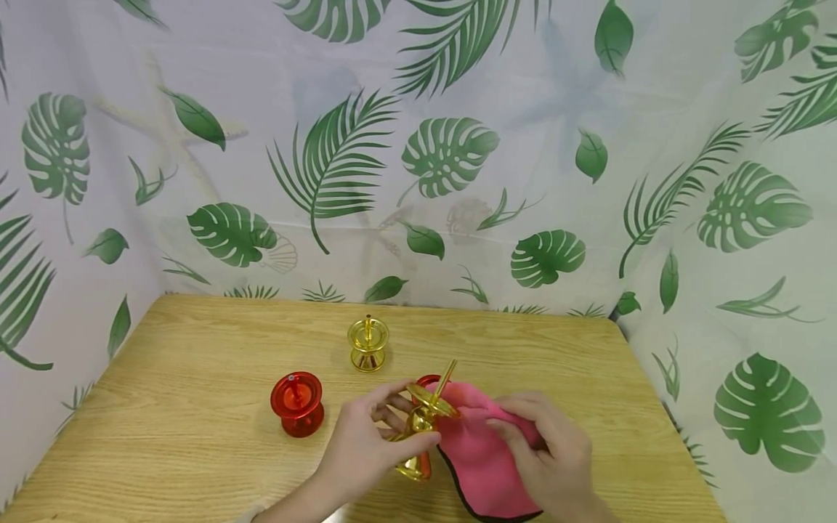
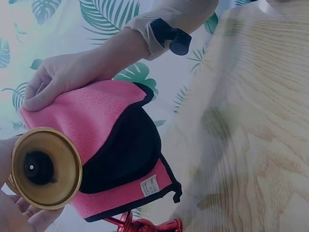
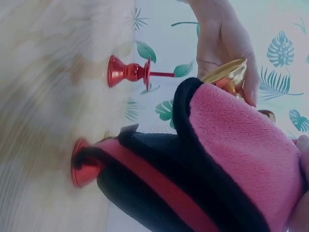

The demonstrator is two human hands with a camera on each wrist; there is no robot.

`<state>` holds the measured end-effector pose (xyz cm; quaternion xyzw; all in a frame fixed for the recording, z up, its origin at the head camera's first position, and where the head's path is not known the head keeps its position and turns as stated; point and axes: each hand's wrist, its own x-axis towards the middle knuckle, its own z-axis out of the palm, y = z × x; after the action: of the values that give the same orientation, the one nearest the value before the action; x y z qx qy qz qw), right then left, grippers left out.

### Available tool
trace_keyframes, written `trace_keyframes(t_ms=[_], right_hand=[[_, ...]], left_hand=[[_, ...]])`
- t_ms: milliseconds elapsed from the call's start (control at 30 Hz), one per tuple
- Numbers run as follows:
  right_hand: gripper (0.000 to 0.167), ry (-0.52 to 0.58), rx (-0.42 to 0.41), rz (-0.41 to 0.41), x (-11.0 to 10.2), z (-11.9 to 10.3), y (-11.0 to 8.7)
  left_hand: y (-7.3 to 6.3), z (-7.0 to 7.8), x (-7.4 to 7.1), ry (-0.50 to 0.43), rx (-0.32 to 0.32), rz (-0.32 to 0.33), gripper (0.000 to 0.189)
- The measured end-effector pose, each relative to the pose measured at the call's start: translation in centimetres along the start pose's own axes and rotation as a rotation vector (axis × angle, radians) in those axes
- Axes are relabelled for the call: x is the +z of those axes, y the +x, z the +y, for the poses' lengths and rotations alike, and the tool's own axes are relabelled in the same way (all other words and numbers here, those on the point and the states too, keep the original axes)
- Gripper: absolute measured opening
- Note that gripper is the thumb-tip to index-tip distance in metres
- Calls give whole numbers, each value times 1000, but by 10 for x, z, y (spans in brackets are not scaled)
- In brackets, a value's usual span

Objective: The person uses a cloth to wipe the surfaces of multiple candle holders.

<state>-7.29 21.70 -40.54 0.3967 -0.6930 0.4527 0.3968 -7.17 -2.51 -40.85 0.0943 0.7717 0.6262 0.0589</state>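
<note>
In the head view my left hand (image 1: pixel 360 439) grips a gold candle holder (image 1: pixel 418 465) by its middle, tilted, its thin spike pointing up. Its hollow round base (image 2: pixel 67 166) faces the left wrist camera. My right hand (image 1: pixel 556 447) pinches a pink cloth (image 1: pixel 484 454) with black edging, which hangs right beside the gold holder and appears to touch it. A dark underside and a small white label (image 2: pixel 149 184) show on the cloth in the left wrist view.
On the wooden table (image 1: pixel 196 363) stand a red candle holder (image 1: pixel 297 407) at left and a gold one (image 1: pixel 368 345) farther back. Another red holder (image 3: pixel 84 166) is partly hidden behind the cloth. Leaf-print sheeting (image 1: pixel 366 167) encloses the table's back and sides.
</note>
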Motion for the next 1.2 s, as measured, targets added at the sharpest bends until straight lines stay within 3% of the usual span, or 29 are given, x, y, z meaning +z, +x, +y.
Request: trace_keyframes(t_ms=[167, 367, 600, 900, 1200], right_hand=[[32, -39, -78, -19, -5, 2, 4], [33, -139, -190, -112, -6, 1, 7], [31, -217, -270, -135, 1, 0, 13], [32, -371, -312, -113, 7, -5, 18], [30, -417, -371, -131, 8, -8, 18]], left_hand=[[2, 4, 0, -81, -25, 48, 66], [5, 8, 1, -121, -24, 79, 64], [5, 9, 6, -124, -23, 1, 67], [1, 8, 8, -44, 21, -56, 73], [-1, 10, 8, 63, 40, -36, 73]])
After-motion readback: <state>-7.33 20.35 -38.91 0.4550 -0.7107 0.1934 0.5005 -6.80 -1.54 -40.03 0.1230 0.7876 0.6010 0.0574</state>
